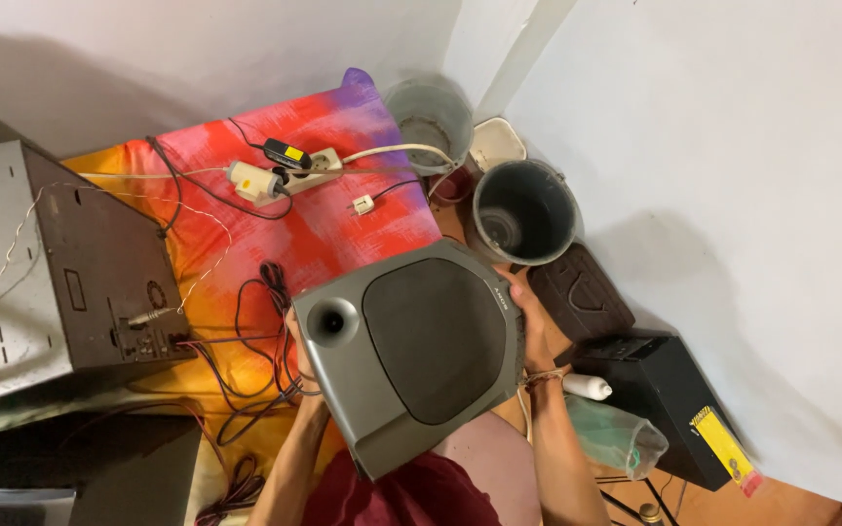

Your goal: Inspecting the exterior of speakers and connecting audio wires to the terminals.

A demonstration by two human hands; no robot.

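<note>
Two hands grip one grey speaker, held over the person's lap beside the bright patterned cloth: the left hand curls round the edge by the round port, the right hand presses flat on the opposite side. It looks rigid, boxy and fairly heavy, its smooth plastic shell possibly slippery and its dark grille easily dented, so the side walls seem the safest hold
</note>
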